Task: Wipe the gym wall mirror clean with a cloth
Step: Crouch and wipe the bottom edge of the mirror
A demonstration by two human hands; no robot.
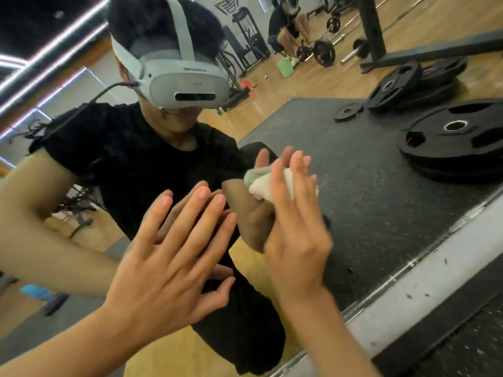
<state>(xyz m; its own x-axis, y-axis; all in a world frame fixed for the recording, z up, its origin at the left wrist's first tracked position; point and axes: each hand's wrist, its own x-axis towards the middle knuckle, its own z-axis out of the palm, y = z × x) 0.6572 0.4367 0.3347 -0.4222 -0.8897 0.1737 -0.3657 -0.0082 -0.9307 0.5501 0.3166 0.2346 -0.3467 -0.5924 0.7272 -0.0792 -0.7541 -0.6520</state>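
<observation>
Mirror (367, 164) | right hand (296, 240) flat, pressing cloth (257, 187) | left hand (163, 268) splayed — holding nothing

a black rubber mat (353, 164) is lying on the wooden floor (313, 83). a stack of large weight plates (457, 142) is sitting on the mat at the right, a second stack (408, 85) is resting farther back, and one small plate (349, 111) is lying just left of it. a loaded barbell (324, 51) and a green container (285, 67) are sitting on the far wood.
</observation>
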